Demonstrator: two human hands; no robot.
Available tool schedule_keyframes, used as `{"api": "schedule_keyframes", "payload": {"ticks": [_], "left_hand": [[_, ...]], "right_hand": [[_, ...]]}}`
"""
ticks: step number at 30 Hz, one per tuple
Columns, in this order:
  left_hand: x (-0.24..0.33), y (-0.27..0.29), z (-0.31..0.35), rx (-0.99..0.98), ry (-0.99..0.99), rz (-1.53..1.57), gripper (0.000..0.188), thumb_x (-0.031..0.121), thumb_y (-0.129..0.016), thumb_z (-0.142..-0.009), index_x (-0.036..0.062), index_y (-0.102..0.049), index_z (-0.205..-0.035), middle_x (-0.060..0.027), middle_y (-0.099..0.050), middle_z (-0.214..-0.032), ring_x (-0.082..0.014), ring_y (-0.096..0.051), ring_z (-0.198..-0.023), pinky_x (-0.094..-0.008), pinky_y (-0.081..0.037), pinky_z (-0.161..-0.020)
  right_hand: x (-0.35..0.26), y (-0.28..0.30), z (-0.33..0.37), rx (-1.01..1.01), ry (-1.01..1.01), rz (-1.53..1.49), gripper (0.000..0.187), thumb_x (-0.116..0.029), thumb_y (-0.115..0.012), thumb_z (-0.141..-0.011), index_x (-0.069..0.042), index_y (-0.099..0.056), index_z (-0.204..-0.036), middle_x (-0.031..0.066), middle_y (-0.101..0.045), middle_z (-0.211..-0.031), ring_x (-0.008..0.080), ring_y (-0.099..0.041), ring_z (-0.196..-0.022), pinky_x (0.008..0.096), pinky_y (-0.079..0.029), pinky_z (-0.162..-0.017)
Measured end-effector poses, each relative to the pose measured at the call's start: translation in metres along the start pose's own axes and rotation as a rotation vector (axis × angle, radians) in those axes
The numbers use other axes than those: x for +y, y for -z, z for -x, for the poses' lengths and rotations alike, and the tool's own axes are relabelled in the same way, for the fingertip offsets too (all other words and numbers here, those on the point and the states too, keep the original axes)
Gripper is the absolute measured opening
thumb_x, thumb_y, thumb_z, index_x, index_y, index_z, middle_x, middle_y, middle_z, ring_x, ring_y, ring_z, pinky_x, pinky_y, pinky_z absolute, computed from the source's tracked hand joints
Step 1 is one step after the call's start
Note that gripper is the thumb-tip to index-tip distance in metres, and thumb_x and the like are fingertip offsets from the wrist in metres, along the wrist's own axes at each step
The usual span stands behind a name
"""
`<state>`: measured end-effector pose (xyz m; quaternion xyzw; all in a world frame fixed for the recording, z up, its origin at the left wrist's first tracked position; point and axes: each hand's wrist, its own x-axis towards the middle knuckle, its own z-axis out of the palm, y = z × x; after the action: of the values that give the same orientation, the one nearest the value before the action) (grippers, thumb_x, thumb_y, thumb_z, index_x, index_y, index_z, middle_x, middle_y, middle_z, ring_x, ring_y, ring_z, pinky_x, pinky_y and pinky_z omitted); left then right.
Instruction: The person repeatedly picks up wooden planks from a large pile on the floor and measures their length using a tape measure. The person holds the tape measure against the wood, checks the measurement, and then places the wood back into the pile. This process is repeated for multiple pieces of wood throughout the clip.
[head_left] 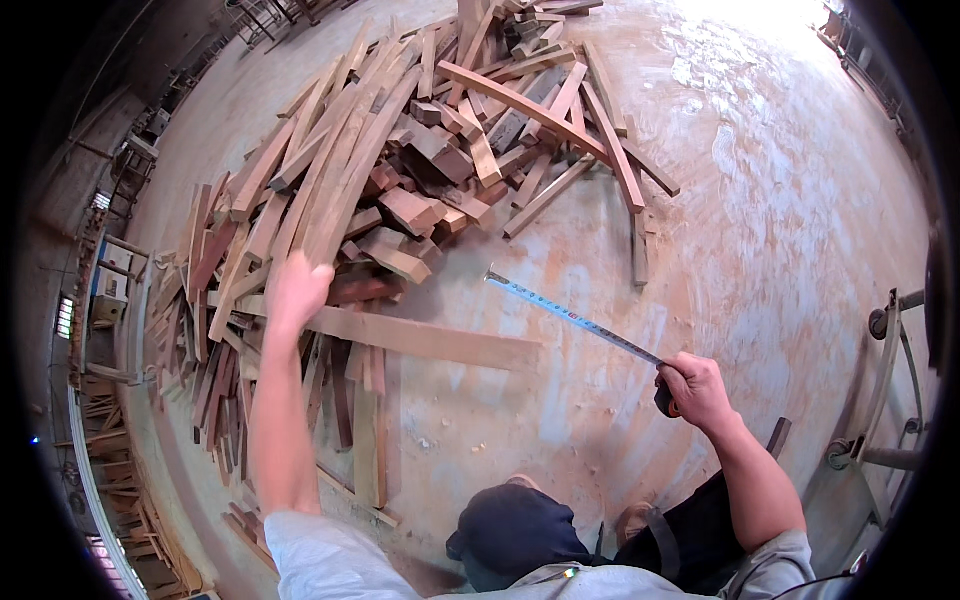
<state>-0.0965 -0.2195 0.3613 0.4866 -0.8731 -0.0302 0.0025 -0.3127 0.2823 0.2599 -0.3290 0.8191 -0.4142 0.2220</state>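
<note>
My left hand [300, 288], slightly blurred, is closed at the far edge of a flat wooden plank [430, 338]. Its fingertips are hidden. The plank reaches out to the right from the heap, and its right end is smeared by motion. On the right, my right hand [697, 388] grips a tape measure, its dark case [666, 403] partly covered by the palm. From there the pale blue blade [572, 317] runs out toward the upper left, its hooked end free in the air near the heap, apart from the plank.
A large heap of wooden offcuts and strips [430, 160] lies ahead on the worn concrete floor [740, 230]. Longer sticks jut from its right side. A metal frame with wheels [880, 400] stands at the right. Racks and timber [115, 460] line the left.
</note>
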Motion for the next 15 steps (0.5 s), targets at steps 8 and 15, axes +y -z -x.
{"api": "schedule_keyframes", "payload": {"ticks": [8, 15], "left_hand": [[-0.062, -0.06, 0.23, -0.227, 0.246, 1.018, 0.039, 0.021, -0.058, -0.089, -0.0073, -0.052, -0.116, -0.0076, -0.062, -0.089, -0.0136, -0.059, -0.079, -0.0289, -0.049, -0.071], [-0.098, -0.166, 0.406, -0.567, 0.632, 1.213, 0.041, 0.018, -0.067, -0.082, -0.0054, -0.055, -0.114, -0.0085, -0.063, -0.097, -0.0182, -0.062, -0.086, -0.0303, -0.05, -0.074]], "right_hand": [[0.0, 0.007, -0.004, -0.029, 0.003, -0.025, 0.011, -0.006, -0.061, -0.089, 0.001, -0.068, -0.087, 0.0133, -0.067, -0.075, 0.025, -0.067, -0.068, 0.0333, -0.052, -0.064], [0.01, 0.003, -0.001, -0.037, 0.047, -0.009, 0.012, -0.006, -0.06, -0.089, 0.002, -0.068, -0.087, 0.014, -0.067, -0.075, 0.0256, -0.067, -0.068, 0.0335, -0.051, -0.064]]}}
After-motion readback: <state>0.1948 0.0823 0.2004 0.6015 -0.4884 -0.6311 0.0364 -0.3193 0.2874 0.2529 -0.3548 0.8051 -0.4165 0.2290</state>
